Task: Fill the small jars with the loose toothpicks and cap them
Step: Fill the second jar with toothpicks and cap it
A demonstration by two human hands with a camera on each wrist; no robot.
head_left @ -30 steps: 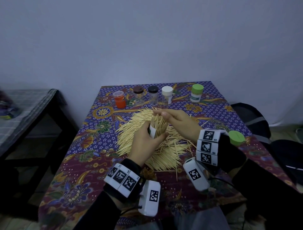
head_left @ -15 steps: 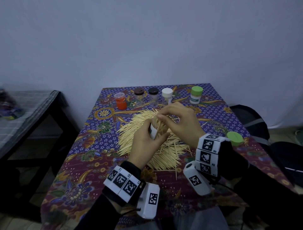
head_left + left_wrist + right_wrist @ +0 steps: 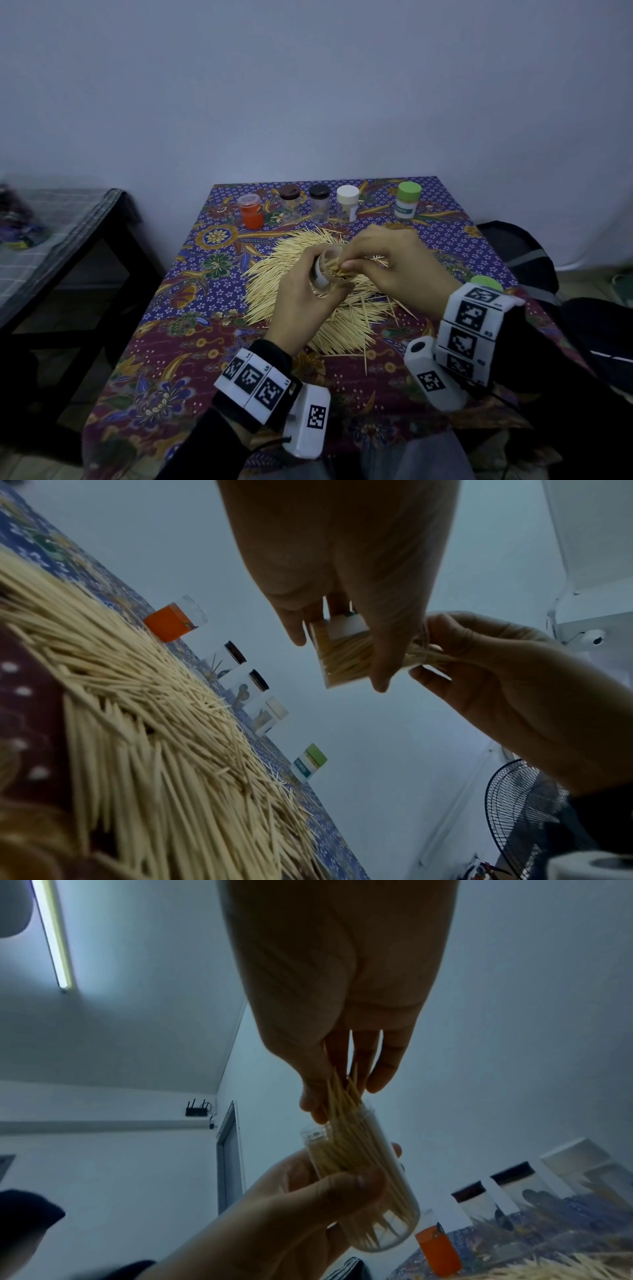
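Observation:
My left hand grips a small clear jar with a white label, tilted above the toothpick pile. The jar is packed with toothpicks that stick out past its open mouth. My right hand meets the mouth from the right and pinches those protruding toothpicks between thumb and fingers. The left wrist view shows the same jar between both hands. A loose green lid lies on the cloth behind my right wrist.
A row of capped jars stands at the table's far edge: orange, brown-capped, black-capped, white-capped and green-capped. A dark bench stands left, and bags sit right of the table.
The jar has tipped from nearly upright to slanted toward the right. My right hand came down from above the toothpick tips and closed on them at the jar's mouth.

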